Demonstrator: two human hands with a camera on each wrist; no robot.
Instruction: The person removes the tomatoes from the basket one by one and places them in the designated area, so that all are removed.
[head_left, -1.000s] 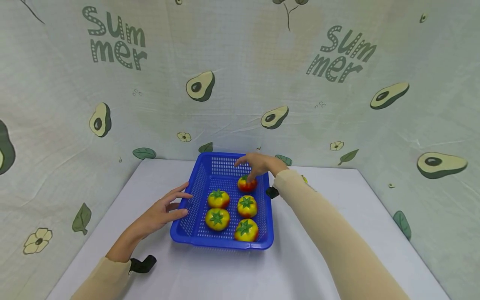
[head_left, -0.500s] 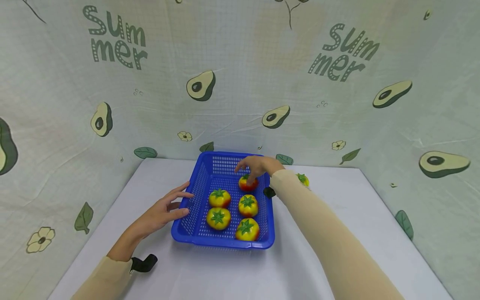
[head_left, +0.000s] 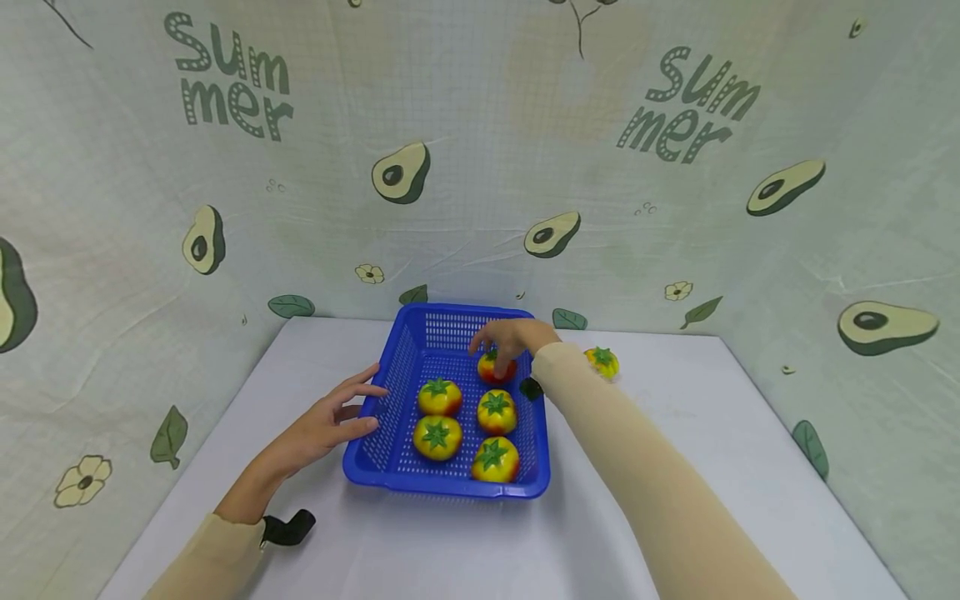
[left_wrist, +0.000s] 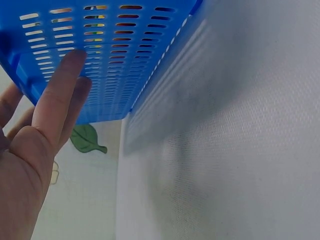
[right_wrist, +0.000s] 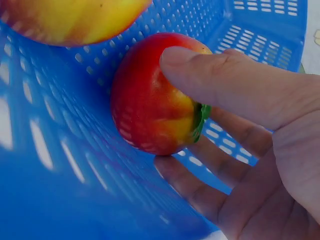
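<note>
Gripping a reddish tomato [right_wrist: 145,95] at the back right of the blue basket [head_left: 442,487], the right hand [head_left: 512,335] has its thumb on one side, fingers curled round the other. The left hand [head_left: 330,423], fingers spread, just touches the basket's left wall. Four yellower tomatoes [head_left: 437,438] sit in there too, plus one loose tomato [head_left: 602,362] on the white table [head_left: 735,433], right of the basket.

Beige sleeve [head_left: 645,454] of the right hand [head_left: 513,337] moved slightly to the left, yellow fruit [head_left: 603,361] on the surface [head_left: 697,400], almost hidden one second ago, now mostly uncovered
</note>
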